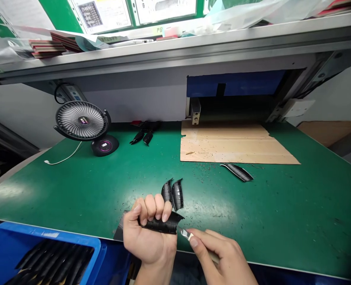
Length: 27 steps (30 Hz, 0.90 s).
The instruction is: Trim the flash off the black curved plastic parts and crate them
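My left hand (pixel 151 233) is closed around a curved black plastic part (pixel 165 225), its hollow side turned up, near the table's front edge. In my right hand (pixel 218 251) is a craft knife (pixel 187 234) with a pale handle. The blade tip points at the right end of the black part; whether it touches cannot be made out. Just beyond my left hand lie two similar black shells (pixel 178 194) side by side. Another black part with a light edge (pixel 237 173) rests farther right, below the cardboard.
A flat cardboard sheet (pixel 231 144) covers the back right of the green table (pixel 104 190), with black shavings around it. A small fan (pixel 83 120) stands back left. Several black pieces (pixel 145 132) lie behind. A blue bin (pixel 96 253) of black parts sits front left.
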### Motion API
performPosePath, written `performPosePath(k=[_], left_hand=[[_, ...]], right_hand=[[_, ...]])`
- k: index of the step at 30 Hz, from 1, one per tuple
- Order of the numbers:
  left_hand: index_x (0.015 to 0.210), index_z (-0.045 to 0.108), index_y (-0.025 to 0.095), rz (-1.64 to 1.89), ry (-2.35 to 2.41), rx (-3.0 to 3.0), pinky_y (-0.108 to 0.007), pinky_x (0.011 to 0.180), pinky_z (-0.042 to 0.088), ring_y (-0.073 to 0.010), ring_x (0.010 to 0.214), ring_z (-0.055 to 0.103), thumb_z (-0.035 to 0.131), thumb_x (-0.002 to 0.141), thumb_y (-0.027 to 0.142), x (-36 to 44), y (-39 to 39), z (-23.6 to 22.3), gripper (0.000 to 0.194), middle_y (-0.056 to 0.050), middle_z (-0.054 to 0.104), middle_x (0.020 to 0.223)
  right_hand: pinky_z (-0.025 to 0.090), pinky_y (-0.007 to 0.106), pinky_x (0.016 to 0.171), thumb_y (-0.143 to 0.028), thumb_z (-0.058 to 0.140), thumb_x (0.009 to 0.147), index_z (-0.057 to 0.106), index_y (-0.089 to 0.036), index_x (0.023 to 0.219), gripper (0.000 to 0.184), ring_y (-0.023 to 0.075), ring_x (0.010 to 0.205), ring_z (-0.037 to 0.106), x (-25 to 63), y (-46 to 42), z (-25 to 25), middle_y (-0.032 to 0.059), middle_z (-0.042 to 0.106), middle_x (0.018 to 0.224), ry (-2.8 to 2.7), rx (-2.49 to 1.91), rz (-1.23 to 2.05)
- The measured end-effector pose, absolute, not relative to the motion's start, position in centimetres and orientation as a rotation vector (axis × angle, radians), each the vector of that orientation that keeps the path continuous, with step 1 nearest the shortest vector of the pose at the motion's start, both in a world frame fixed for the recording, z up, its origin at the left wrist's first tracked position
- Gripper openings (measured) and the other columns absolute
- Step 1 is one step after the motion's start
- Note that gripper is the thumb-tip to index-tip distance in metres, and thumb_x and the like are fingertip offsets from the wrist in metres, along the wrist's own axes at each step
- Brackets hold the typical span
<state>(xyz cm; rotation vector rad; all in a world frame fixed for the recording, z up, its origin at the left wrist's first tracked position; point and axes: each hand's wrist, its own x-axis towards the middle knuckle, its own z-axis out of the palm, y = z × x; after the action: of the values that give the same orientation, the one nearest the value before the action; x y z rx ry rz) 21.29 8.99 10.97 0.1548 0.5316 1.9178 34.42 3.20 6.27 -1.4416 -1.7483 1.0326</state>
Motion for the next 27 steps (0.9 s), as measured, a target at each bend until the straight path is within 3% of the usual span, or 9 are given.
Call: performPosePath(k=[3, 8, 13, 18, 20, 24, 27], left_hand=[[0.054, 0.015, 0.019, 1.928, 0.550, 0.200, -0.023, 0.040, 0.025, -0.0126, 0.048, 0.017, 0.042, 0.077, 0.022, 21.5, 8.7, 11.1, 0.035, 0.003, 0.012, 0.052], [0.055, 0.014, 0.019, 1.935, 0.561, 0.216, -0.024, 0.041, 0.024, -0.0128, 0.048, 0.017, 0.042, 0.077, 0.021, 21.4, 8.3, 11.4, 0.035, 0.003, 0.011, 0.052], [0.055, 0.014, 0.019, 1.946, 0.586, 0.178, -0.024, 0.041, 0.026, -0.0125, 0.048, 0.017, 0.041, 0.077, 0.020, 21.5, 8.5, 11.4, 0.036, 0.003, 0.011, 0.053], [0.057, 0.012, 0.019, 1.912, 0.604, -0.022, -0.021, 0.042, 0.028, -0.0112, 0.049, 0.021, 0.045, 0.075, 0.018, 21.0, 9.4, 11.4, 0.038, 0.004, 0.011, 0.054], [0.057, 0.012, 0.020, 1.887, 0.592, -0.095, -0.021, 0.042, 0.029, -0.0106, 0.048, 0.021, 0.046, 0.075, 0.016, 20.9, 9.6, 11.2, 0.038, 0.004, 0.011, 0.055], [0.055, 0.016, 0.019, 1.817, 0.560, -0.056, -0.020, 0.042, 0.031, -0.0101, 0.047, 0.023, 0.047, 0.078, 0.017, 21.8, 9.3, 10.5, 0.039, 0.004, 0.014, 0.054], [0.056, 0.035, 0.018, 1.685, 0.663, 0.211, -0.023, 0.057, 0.045, -0.0114, 0.056, 0.040, 0.052, 0.085, 0.026, 23.1, 8.9, 9.1, 0.034, 0.003, 0.033, 0.057]], right_hand=[[0.044, 0.025, 0.053, -0.043, 0.039, 0.097, 0.070, -0.031, 0.102, 0.033, 0.0171, 0.058, 0.058, 34.5, 3.2, 5.9, -0.0007, 0.058, 0.066, -1.829, -1.502, 0.896], [0.044, 0.025, 0.048, -0.040, 0.041, 0.097, 0.065, -0.034, 0.114, 0.030, 0.0179, 0.056, 0.061, 34.4, 3.0, 5.5, -0.0002, 0.062, 0.072, -1.921, -1.570, 0.627], [0.038, 0.026, 0.045, -0.035, 0.042, 0.098, 0.064, -0.027, 0.114, 0.029, 0.0168, 0.053, 0.061, 33.7, 2.6, 5.8, 0.0015, 0.062, 0.071, -1.950, -1.602, 0.299], [0.041, 0.028, 0.058, -0.020, 0.061, 0.090, 0.062, -0.026, 0.117, 0.028, 0.0168, 0.056, 0.056, 33.8, 1.9, 5.3, 0.0009, 0.062, 0.068, -1.782, -1.399, -0.032], [0.044, 0.028, 0.058, -0.023, 0.065, 0.088, 0.061, -0.029, 0.118, 0.031, 0.0168, 0.058, 0.056, 33.7, 2.0, 5.1, 0.0010, 0.064, 0.074, -1.612, -1.320, 0.102], [0.046, 0.023, 0.048, -0.041, 0.068, 0.084, 0.066, -0.024, 0.108, 0.029, 0.0166, 0.061, 0.060, 32.9, 3.3, 5.6, 0.0039, 0.067, 0.087, -1.310, -1.331, 0.781], [0.049, 0.023, 0.058, -0.041, 0.060, 0.088, 0.071, -0.022, 0.093, 0.023, 0.0179, 0.066, 0.062, 34.1, 4.9, 5.8, 0.0024, 0.068, 0.079, -1.317, -1.427, 0.967]])
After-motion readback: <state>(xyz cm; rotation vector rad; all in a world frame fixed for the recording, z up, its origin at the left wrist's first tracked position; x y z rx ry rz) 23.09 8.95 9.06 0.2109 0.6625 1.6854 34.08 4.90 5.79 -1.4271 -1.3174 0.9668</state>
